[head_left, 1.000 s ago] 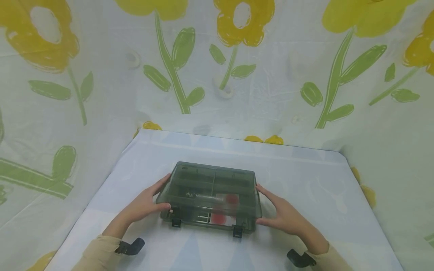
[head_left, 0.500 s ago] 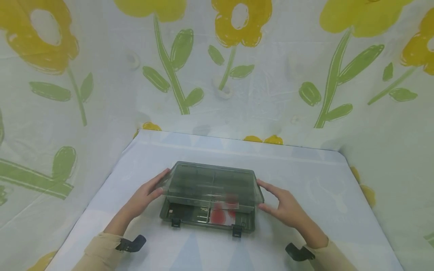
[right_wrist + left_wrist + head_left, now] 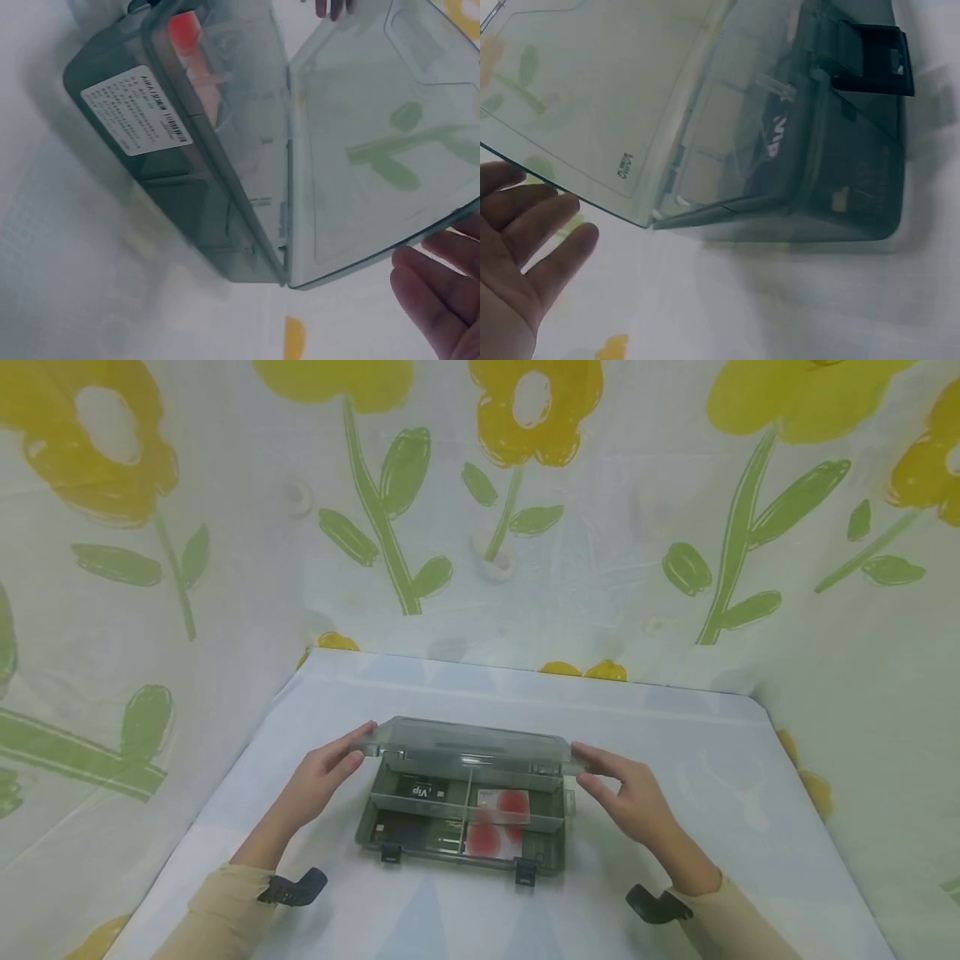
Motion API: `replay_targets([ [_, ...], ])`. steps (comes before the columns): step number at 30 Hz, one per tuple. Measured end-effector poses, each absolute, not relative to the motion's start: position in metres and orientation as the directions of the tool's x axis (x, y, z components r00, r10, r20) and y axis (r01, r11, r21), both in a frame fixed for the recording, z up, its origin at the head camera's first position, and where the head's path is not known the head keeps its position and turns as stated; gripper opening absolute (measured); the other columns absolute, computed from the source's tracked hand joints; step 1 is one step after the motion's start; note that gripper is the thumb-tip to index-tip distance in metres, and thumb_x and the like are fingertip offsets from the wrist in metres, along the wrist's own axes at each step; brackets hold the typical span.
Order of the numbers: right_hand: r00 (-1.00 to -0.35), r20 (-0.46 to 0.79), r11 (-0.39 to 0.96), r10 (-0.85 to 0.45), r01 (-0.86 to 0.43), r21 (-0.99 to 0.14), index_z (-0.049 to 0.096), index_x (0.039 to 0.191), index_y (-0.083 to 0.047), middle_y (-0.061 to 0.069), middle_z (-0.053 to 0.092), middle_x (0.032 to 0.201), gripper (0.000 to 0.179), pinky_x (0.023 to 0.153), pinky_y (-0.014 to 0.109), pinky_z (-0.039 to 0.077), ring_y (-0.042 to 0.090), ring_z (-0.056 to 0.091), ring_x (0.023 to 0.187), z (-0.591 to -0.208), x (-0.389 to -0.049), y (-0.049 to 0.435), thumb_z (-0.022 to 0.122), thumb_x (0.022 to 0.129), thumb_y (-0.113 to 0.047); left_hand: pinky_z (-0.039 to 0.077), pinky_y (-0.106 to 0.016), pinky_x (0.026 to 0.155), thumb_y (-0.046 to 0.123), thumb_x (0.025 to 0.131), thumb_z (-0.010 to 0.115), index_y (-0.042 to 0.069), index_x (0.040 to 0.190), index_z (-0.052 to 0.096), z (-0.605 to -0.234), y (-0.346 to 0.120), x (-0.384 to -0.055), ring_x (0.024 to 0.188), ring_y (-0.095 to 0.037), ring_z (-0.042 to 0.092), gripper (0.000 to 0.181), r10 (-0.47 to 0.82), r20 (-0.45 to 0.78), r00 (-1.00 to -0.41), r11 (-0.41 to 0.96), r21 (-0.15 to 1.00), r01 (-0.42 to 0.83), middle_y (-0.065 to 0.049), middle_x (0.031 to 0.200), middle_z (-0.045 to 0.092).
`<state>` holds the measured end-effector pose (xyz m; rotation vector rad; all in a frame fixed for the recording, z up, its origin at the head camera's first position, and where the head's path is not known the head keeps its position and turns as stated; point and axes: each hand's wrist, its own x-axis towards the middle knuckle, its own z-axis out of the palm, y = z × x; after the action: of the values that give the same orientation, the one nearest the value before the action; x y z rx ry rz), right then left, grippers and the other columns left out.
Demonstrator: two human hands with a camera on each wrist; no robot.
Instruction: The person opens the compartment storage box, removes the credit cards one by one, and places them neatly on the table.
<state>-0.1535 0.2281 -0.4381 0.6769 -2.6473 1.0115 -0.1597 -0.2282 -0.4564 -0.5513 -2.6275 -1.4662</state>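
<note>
A translucent dark-green compartment box (image 3: pixel 491 862) sits on the table, its hinged lid (image 3: pixel 465 742) tilted up toward the back. My left hand (image 3: pixel 318 781) is at the lid's left end, fingers extended; in the left wrist view its fingertips (image 3: pixel 566 204) meet the lid's edge. At the opposite end my right hand (image 3: pixel 628 793) has its fingers (image 3: pixel 431 281) along the edge. Inside, a black card (image 3: pixel 418 788) marked "Vip" lies in the back left compartment. Cards with red dots (image 3: pixel 483 841) fill part of the right side. Another dark card (image 3: pixel 401 829) lies front left.
Two black latches (image 3: pixel 525 872) hang at the box's front. A white printed label (image 3: pixel 136 111) is stuck to its side wall. The pale table (image 3: pixel 675 760) is enclosed by a flower-print cloth (image 3: pixel 585 560) at the back and sides.
The lid has swung up and back from lying low over the box, uncovering the compartments. Both hands have moved up and away with its ends. The base has stayed in place.
</note>
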Motion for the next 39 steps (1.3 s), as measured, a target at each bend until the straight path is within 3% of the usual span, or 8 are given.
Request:
replay_targets([
  [3, -0.856, 0.413, 0.636, -0.312, -0.511, -0.579, 0.067, 0.135, -0.009, 0.006, 0.070, 0.130, 0.038, 0.093, 0.046, 0.060, 0.025, 0.071, 0.109, -0.435, -0.158, 0.227, 0.069, 0.097, -0.018, 0.036, -0.013, 0.107, 0.018, 0.108, 0.050, 0.007, 0.152, 0.048, -0.452, -0.227, -0.162, 0.137, -0.034, 0.050, 0.045, 0.238, 0.268, -0.934, 0.504, 0.787, 0.355, -0.012, 0.153, 0.049],
  [8, -0.820, 0.498, 0.578, -0.283, -0.560, -0.594, 0.072, 0.128, -0.011, 0.003, 0.073, 0.124, 0.035, 0.091, 0.014, 0.054, 0.024, 0.072, 0.106, -0.430, -0.164, 0.226, 0.074, 0.093, -0.008, 0.046, -0.040, 0.109, 0.018, 0.109, 0.049, 0.011, 0.151, 0.050, -0.447, -0.226, -0.165, 0.120, -0.034, 0.065, 0.043, 0.195, 0.294, -0.936, 0.514, 0.782, 0.352, -0.010, 0.150, 0.052],
  [12, -0.815, 0.520, 0.579, -0.256, -0.560, -0.592, 0.073, 0.128, -0.011, 0.003, 0.074, 0.122, 0.035, 0.089, 0.006, 0.049, 0.024, 0.072, 0.106, -0.424, -0.168, 0.224, 0.075, 0.093, -0.009, 0.047, -0.031, 0.107, 0.021, 0.109, 0.052, 0.014, 0.152, 0.050, -0.444, -0.225, -0.167, 0.124, -0.028, 0.063, 0.044, 0.174, 0.304, -0.937, 0.494, 0.796, 0.350, -0.008, 0.150, 0.053],
  [16, -0.803, 0.551, 0.598, -0.226, -0.561, -0.573, 0.073, 0.127, -0.011, 0.004, 0.075, 0.119, 0.036, 0.083, 0.005, 0.050, 0.019, 0.073, 0.101, -0.419, -0.172, 0.222, 0.076, 0.092, -0.008, 0.045, -0.014, 0.102, 0.018, 0.106, 0.057, 0.015, 0.154, 0.046, -0.441, -0.223, -0.170, 0.133, -0.020, 0.057, 0.050, 0.186, 0.333, -0.924, 0.441, 0.812, 0.381, -0.006, 0.152, 0.051],
  [23, -0.680, 0.694, 0.621, -0.237, -0.655, -0.430, 0.071, 0.130, -0.009, 0.005, 0.078, 0.089, 0.044, 0.059, 0.016, 0.051, 0.009, 0.065, 0.063, -0.415, -0.186, 0.219, 0.077, 0.086, -0.001, 0.042, -0.010, 0.104, 0.013, 0.105, 0.058, 0.012, 0.160, 0.033, -0.440, -0.222, -0.178, 0.137, -0.034, 0.051, 0.060, 0.236, 0.352, -0.906, 0.408, 0.810, 0.421, -0.012, 0.158, 0.043],
  [26, -0.644, 0.721, 0.656, -0.254, -0.663, -0.361, 0.070, 0.132, -0.010, 0.006, 0.078, 0.086, 0.049, 0.059, 0.018, 0.054, 0.011, 0.066, 0.061, -0.414, -0.192, 0.218, 0.078, 0.085, 0.000, 0.045, -0.017, 0.106, 0.015, 0.105, 0.058, 0.015, 0.162, 0.028, -0.438, -0.222, -0.181, 0.138, -0.036, 0.050, 0.064, 0.252, 0.338, -0.907, 0.424, 0.804, 0.418, -0.013, 0.159, 0.042],
  [32, -0.591, 0.758, 0.660, -0.277, -0.690, -0.297, 0.068, 0.134, -0.010, 0.008, 0.079, 0.094, 0.054, 0.060, 0.028, 0.059, 0.017, 0.074, 0.071, -0.415, -0.205, 0.220, 0.077, 0.084, 0.008, 0.046, -0.051, 0.110, 0.017, 0.105, 0.059, 0.014, 0.164, 0.019, -0.433, -0.219, -0.185, 0.143, -0.038, 0.043, 0.072, 0.285, 0.296, -0.912, 0.444, 0.802, 0.399, -0.015, 0.163, 0.034],
  [39, -0.593, 0.754, 0.676, -0.282, -0.680, -0.282, 0.064, 0.139, -0.011, 0.009, 0.078, 0.100, 0.056, 0.066, 0.032, 0.061, 0.021, 0.074, 0.078, -0.414, -0.221, 0.221, 0.076, 0.087, 0.006, 0.041, -0.054, 0.114, 0.026, 0.105, 0.060, 0.014, 0.165, 0.011, -0.429, -0.216, -0.193, 0.148, -0.038, 0.035, 0.079, 0.298, 0.243, -0.923, 0.482, 0.796, 0.365, -0.016, 0.166, 0.027],
])
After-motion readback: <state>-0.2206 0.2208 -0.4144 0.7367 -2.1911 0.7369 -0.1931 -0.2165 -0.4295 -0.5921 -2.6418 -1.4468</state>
